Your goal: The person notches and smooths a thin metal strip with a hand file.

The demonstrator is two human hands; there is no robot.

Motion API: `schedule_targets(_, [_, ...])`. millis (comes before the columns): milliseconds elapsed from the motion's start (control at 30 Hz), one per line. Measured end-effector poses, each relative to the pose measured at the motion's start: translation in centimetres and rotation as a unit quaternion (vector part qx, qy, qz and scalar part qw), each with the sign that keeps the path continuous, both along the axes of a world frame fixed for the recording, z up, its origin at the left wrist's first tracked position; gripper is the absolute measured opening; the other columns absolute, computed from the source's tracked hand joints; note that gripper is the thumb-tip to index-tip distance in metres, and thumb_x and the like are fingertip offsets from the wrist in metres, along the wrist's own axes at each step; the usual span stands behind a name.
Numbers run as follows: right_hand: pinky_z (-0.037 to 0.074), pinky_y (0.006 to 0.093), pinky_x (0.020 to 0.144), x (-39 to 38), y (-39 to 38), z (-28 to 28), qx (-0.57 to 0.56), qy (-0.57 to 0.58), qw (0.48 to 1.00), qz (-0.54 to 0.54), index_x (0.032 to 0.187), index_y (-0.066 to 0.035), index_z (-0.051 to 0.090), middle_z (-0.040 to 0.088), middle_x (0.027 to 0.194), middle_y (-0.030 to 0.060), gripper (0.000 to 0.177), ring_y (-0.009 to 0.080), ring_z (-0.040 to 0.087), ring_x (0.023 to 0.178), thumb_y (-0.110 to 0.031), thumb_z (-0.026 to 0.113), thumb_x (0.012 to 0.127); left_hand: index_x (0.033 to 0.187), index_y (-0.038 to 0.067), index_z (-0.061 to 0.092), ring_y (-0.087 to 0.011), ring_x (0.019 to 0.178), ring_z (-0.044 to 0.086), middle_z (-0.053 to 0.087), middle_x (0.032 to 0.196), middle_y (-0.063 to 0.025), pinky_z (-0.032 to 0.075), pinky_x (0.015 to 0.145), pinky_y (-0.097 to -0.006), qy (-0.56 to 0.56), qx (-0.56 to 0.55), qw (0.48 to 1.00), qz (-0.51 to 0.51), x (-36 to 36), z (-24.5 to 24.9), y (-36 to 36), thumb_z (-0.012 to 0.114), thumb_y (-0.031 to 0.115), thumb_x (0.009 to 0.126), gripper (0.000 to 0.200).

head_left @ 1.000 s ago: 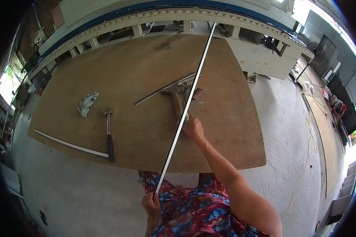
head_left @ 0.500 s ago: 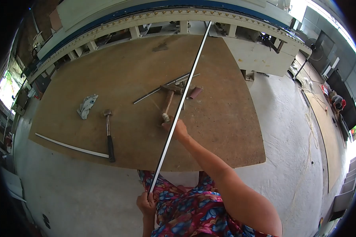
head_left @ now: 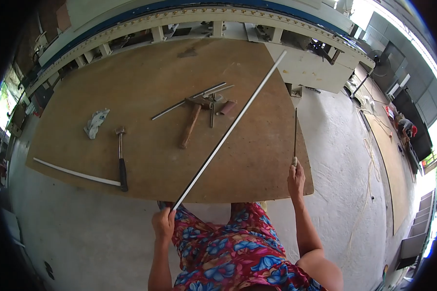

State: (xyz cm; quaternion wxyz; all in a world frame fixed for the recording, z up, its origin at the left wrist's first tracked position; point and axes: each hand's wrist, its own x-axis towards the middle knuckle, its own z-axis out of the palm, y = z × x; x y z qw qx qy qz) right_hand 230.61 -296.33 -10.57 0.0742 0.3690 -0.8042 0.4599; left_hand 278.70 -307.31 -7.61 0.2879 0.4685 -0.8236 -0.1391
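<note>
My left hand [head_left: 163, 223], near my lap, is closed around the lower end of a long, thin white-and-black strip [head_left: 228, 132]. The strip slants up and right across the board. On the right, my right hand [head_left: 296, 180] grips the pale handle of a thin, dark file-like tool [head_left: 295, 136], which points upward near the board's right edge. Between the hands, beyond the strip, lies a wooden-handled hammer [head_left: 191, 127]. Its head is among several thin metal bars [head_left: 189, 100] and a reddish-brown roll [head_left: 226, 107].
On the left of the brown board [head_left: 145, 68] lie a black-handled hammer [head_left: 122, 160], a crumpled plastic bag [head_left: 96, 123] and a curved white strip [head_left: 77, 172]. A long machine [head_left: 189, 19] spans the back. Far right, a person [head_left: 407, 128] bends low; cords [head_left: 371, 160] trail on the floor.
My right hand has moved from the middle of the board to its right side and now holds the thin tool upright. The long strip's far end has swung rightward.
</note>
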Motion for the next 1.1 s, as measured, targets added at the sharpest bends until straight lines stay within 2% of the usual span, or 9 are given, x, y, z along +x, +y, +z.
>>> schedule_targets(67, [0.047,0.0309,0.06,0.7,1.0,0.8,0.02,-0.066,0.997,0.036,0.135,-0.003,0.049,0.057,0.078,0.0081,0.043,0.015,0.054,0.064,-0.021,0.048,0.097,0.074,0.005,0.052,-0.0391,0.064,0.055,0.054,0.065,-0.0173,0.04,0.055,-0.0471,-0.009,0.018,1.0,-0.012,-2.0,0.9,-1.7,0.06,0.025,0.091,0.028])
schedule_targets(133, [0.05,0.0375,0.074,4.5,0.9,5.1,0.039,-0.13,0.988,0.07,0.136,-0.002,0.048,0.06,0.084,0.0167,0.043,0.026,0.06,0.073,-0.018,0.046,0.096,0.076,0.004,0.054,-0.0391,0.064,0.056,0.056,0.067,-0.0162,0.042,0.056,-0.0476,-0.042,0.0,0.999,-0.029,-3.2,0.6,-3.3,0.061,0.027,0.091,0.028])
schedule_targets(233, [0.052,0.0372,0.07,8.8,0.2,7.7,0.065,-0.246,0.959,0.126,0.139,-0.006,0.046,0.06,0.078,0.0144,0.044,0.0253,0.061,0.069,-0.013,0.047,0.095,0.077,0.004,0.057,-0.037,0.066,0.056,0.056,0.07,-0.0175,0.042,0.057,-0.0462,-0.019,0.014,0.997,-0.074,-5.0,0.7,-5.3,0.065,0.024,0.088,0.024])
schedule_targets(333, [0.048,0.0293,0.054,11.7,-0.1,4.6,0.071,-0.178,0.952,0.238,0.14,-0.011,0.047,0.059,0.076,0.0069,0.045,0.0098,0.053,0.058,-0.009,0.046,0.095,0.079,0.004,0.061,-0.0323,0.074,0.058,0.059,0.077,-0.0151,0.043,0.061,-0.0428,-0.047,-0.014,0.996,-0.069,-6.6,1.2,-7.1,0.068,0.022,0.086,0.02])
schedule_targets(433, [0.052,0.0348,0.063,15.5,-0.1,5.2,0.198,-0.16,0.92,0.299,0.141,-0.01,0.045,0.065,0.087,0.0154,0.048,0.0214,0.064,0.066,-0.005,0.049,0.092,0.083,0.006,0.063,-0.0286,0.083,0.058,0.06,0.083,-0.0107,0.043,0.07,-0.0408,-0.087,-0.049,0.994,-0.037,-7.4,1.4,-8.1,0.069,0.022,0.085,0.017])
schedule_targets(533, [0.053,0.0397,0.077,17.6,-0.7,5.5,0.155,-0.1,0.909,0.372,0.14,-0.008,0.045,0.065,0.105,0.0254,0.05,0.0372,0.068,0.089,-0.003,0.051,0.09,0.086,0.008,0.065,-0.0273,0.088,0.057,0.059,0.084,-0.008,0.041,0.078,-0.0411,-0.087,-0.09,0.992,-0.002,-8.0,0.7,-8.9,0.069,0.021,0.084,0.014])
schedule_targets(567, [0.05,0.042,0.088,18.1,-0.9,6.2,0.17,-0.122,0.902,0.378,0.14,-0.007,0.045,0.059,0.12,0.0282,0.051,0.0431,0.059,0.108,-0.003,0.052,0.09,0.087,0.008,0.065,-0.0271,0.089,0.056,0.058,0.084,-0.0075,0.04,0.08,-0.0414,-0.083,-0.102,0.991,0.009,-8.1,0.5,-9.0,0.07,0.02,0.084,0.013])
schedule_targets(867, [0.05,0.0461,0.083,17.9,-1.4,4.7,0.219,-0.107,0.905,0.35,0.139,-0.01,0.046,0.061,0.112,0.0286,0.049,0.0448,0.06,0.101,-0.006,0.054,0.091,0.093,0.013,0.064,-0.0266,0.094,0.056,0.058,0.088,-0.0059,0.041,0.084,-0.0431,-0.057,-0.01,0.998,0.022,-8.0,-0.4,-8.9,0.073,0.017,0.079,0.017])
schedule_targets(1100, [0.05,0.046,0.083,17.9,-1.4,4.8,0.2,-0.107,0.906,0.359,0.138,-0.009,0.047,0.062,0.108,0.0282,0.048,0.0437,0.061,0.099,-0.006,0.054,0.09,0.106,0.013,0.066,-0.0285,0.096,0.056,0.058,0.095,-0.0072,0.042,0.082,-0.0442,-0.008,-0.055,0.998,0.043,-12.2,-0.9,-8.1,0.072,0.015,0.078,0.029])
